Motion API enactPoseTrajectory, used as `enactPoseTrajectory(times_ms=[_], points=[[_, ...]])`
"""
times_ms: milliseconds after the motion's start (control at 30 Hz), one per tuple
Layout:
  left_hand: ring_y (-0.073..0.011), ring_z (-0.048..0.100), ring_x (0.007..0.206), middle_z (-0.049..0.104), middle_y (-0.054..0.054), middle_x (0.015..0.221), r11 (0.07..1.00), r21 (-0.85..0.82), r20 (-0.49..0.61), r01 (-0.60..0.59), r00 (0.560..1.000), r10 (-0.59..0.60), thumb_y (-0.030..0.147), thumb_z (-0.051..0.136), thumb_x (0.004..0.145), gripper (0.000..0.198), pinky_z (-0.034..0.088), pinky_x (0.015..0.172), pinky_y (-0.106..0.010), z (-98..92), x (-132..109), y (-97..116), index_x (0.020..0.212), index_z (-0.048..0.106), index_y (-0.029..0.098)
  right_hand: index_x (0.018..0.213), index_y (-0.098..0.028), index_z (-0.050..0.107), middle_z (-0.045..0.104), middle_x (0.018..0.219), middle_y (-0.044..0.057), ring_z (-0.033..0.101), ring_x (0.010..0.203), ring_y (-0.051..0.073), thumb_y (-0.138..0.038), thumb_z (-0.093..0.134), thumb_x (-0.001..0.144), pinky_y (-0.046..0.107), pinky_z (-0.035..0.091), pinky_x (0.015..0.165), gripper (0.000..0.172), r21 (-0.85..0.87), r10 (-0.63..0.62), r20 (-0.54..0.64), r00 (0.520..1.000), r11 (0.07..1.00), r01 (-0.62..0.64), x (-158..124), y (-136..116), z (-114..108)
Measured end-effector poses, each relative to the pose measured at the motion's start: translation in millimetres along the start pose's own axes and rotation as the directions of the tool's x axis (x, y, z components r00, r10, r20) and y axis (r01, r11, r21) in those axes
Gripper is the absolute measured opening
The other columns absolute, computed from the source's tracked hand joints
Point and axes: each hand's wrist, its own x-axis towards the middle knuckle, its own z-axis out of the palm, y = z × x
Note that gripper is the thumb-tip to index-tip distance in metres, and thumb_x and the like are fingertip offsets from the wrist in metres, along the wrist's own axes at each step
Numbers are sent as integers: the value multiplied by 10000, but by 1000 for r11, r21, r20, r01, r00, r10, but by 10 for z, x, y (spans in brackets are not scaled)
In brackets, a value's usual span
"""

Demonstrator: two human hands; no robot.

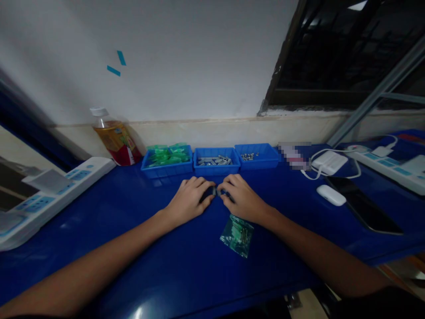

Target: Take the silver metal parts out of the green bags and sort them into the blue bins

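Head view. Glossy blue table (186,274) fills the lower and middle frame, with a light reflection near the bottom edge. Pale wall (199,57) behind it, two short blue strips (113,71) stuck on it at upper left; dark window (345,48) at upper right. Along the table's back edge, left to right: bottle (117,138) with white cap, tilted in the frame; green-filled bin (168,169); middle bin (217,169) with grey metal parts; right bin (259,164) with small metal pieces. White power strips at far left (49,201) and far right (395,170). Middle right: white case (331,195) just beside a dark phone (365,206), white charger (328,162) with cable above.

Obscured: a patch right of the bins is pixelated; the left power strip is cut off by the frame edge. Small grey piece (214,191) at frame centre, between the two hands' fingertips, mostly covered; its form is unclear. Clear bag (237,235), below centre, holds green and brass-toned contents, not separable by eye; contact with the right hand above it cannot be told.

Pose: forearms enter from the lower corners and converge. Left hand (190,199) and right hand (244,198) face each other, fingers bent, thumb and forefinger tips brought near at the grey piece. Cannot tell which hand grips it, or whether both do.
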Motion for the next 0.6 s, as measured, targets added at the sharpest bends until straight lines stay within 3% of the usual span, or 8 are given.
enactPoseTrajectory(times_ms=[67, 267, 600], points=[[-232, 498, 935, 585, -48, 1051, 1000, 29, -6, 8, 1000, -8, 362, 488, 895, 252, 356, 744, -364, 8, 0, -1, 1114, 540, 248, 975, -180, 587, 521, 1001, 85, 431, 996, 224, -162, 507, 844, 364, 383, 838, 155, -25, -12, -1, 1000, 1000, 12, 5, -6, 15], [-216, 492, 872, 580, -44, 907, 996, 28, -26, 86, 996, -85, 471, 446, 904, 319, 353, 723, -343, 30, 4, -28, 850, 569, 182, 976, -181, 595, 522, 1008, 82, 421, 1011, 230, -284, 609, 818, 358, 367, 825, 188, -70, -73, -26, 997, 995, 71, 12, -19, 35], [-202, 502, 853, 598, -65, 884, 999, 46, -99, -8, 995, 12, 321, 276, 977, 345, 353, 759, -351, -18, -37, 41, 882, 567, 162, 862, -168, 583, 566, 921, 71, 456, 944, 205, -278, 460, 916, 355, 310, 806, 174, -145, -153, -156, 976, 981, 130, 31, -159, 27]])
